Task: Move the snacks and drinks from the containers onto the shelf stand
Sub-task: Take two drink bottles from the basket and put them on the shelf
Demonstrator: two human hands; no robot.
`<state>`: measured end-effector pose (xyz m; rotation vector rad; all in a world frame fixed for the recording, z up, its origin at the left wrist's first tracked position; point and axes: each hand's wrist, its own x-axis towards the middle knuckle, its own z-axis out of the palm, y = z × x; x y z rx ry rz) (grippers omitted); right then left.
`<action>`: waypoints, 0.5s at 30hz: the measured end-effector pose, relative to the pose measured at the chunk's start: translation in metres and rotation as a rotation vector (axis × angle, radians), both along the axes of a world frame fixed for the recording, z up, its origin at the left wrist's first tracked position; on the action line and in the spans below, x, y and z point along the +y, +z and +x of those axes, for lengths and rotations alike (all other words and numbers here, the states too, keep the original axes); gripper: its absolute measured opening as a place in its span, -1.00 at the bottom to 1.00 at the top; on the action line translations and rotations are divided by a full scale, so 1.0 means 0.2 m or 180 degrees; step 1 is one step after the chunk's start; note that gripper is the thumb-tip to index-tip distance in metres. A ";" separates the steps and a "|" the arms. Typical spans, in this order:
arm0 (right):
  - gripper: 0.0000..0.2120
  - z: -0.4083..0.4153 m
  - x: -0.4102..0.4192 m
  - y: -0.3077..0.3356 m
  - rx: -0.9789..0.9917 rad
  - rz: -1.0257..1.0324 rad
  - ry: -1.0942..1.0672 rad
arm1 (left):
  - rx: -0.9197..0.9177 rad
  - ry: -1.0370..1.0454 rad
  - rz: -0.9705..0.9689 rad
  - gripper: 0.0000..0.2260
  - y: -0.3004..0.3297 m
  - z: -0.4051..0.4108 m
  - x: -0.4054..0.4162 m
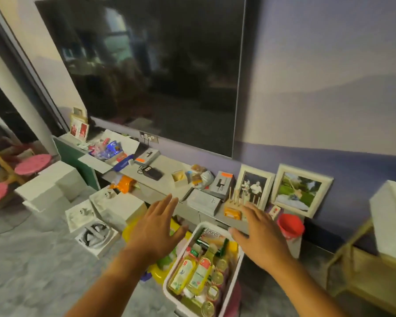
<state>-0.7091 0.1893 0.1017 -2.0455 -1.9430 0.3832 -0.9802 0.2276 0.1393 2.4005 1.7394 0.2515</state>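
Drinks (193, 273) sit packed in the white bin (234, 268) low in the middle of our view, yellow bottles side by side at the left and a row of cans (216, 279) with gold tops along the right, with a few snack packs at the far end. We hold both hands above it: our left hand (157, 227) hovers over the bin's left rim and our right hand (260, 235) over its far right corner, each grip spread wide, fingers straight, nothing held. We judge the step in hand to be the first reach into the bin, so nothing looks moved yet. To do it well, we should bring each hand down onto a separate item rather than crowd one spot: the left suits a bottle, taken round its body near the top, the right a can pinched from above by its rim. The items stand tight together, so we lift straight up to avoid dragging neighbours out. A second yellow tub (129, 229) lies just beside the bin at the left, partly under our left arm. The bench (167, 170) ahead is cluttered with boxes and photo frames (301, 191); the wooden stand (352, 245) at the far right may be the shelf, though we cannot tell for sure.
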 end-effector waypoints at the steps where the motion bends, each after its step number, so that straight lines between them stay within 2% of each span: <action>1: -0.28 -0.02 0.04 -0.06 0.0005 -0.0143 -0.0050 | 0.0021 -0.0032 -0.0091 -0.15 -0.05 -0.01 0.06; 4: -0.25 -0.11 0.12 -0.23 0.0089 -0.0636 -0.0305 | 0.0110 -0.0174 -0.0272 -0.17 -0.23 -0.01 0.24; 6: -0.31 -0.17 0.15 -0.36 0.0213 -0.0800 -0.0524 | 0.0140 -0.0307 -0.0403 -0.21 -0.40 0.00 0.35; 11: -0.36 -0.37 0.22 -0.84 0.0664 -0.1360 -0.0972 | 0.0114 -0.0518 -0.1233 -0.39 -1.05 0.03 0.57; 15: -0.28 -0.60 0.27 -1.23 0.0858 -0.1699 -0.1134 | 0.0225 -0.0648 -0.1738 -0.31 -1.55 -0.01 0.63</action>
